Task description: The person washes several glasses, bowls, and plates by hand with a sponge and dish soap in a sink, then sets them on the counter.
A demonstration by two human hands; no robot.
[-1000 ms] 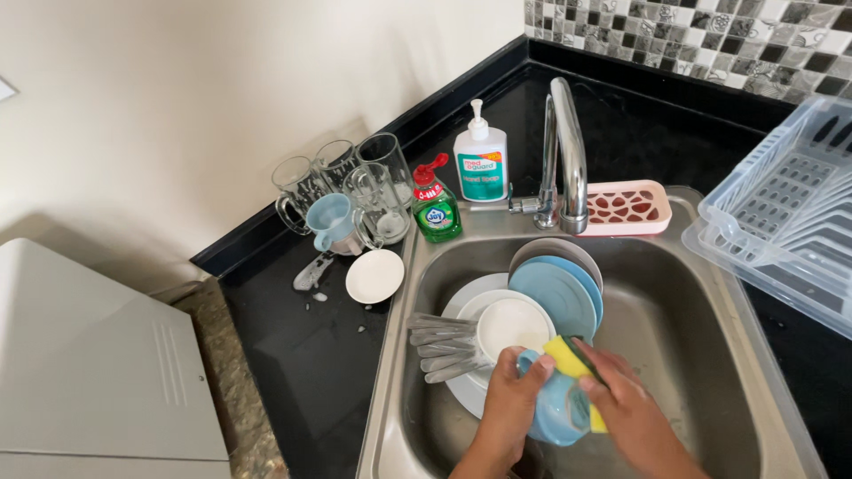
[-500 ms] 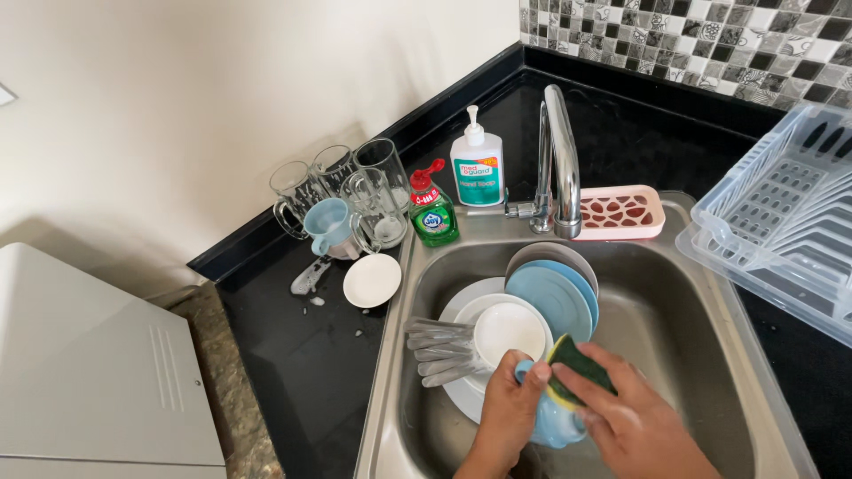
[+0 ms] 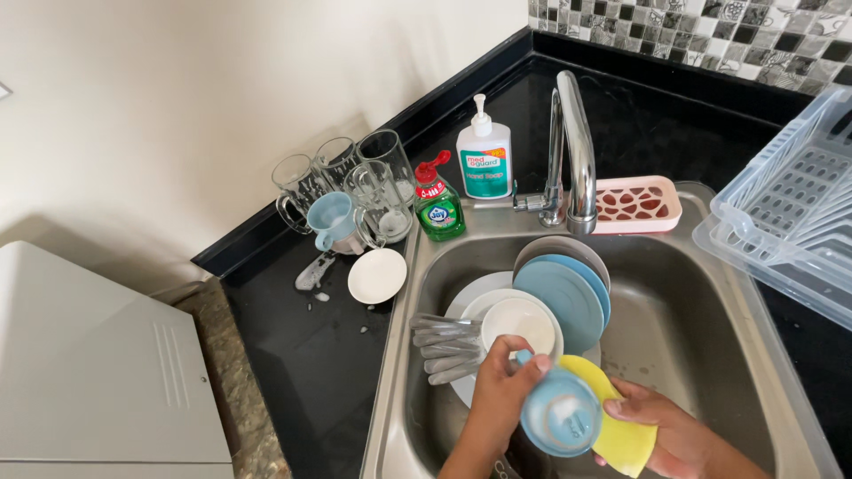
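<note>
Behind sink [image 3: 763,355], green bottle [image 3: 438,209], white pump bottle [image 3: 485,160]

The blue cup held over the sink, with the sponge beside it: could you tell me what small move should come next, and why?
Probably bring the yellow sponge in the right hand back against the blue cup. The left hand holds the cup with its soapy base turned up, and the sponge sits just beside it, so the base looks ready for scrubbing.

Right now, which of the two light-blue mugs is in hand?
The soapy light-blue mug over the steel sink, held by the left hand; the other mug stands among the glass mugs.
</note>
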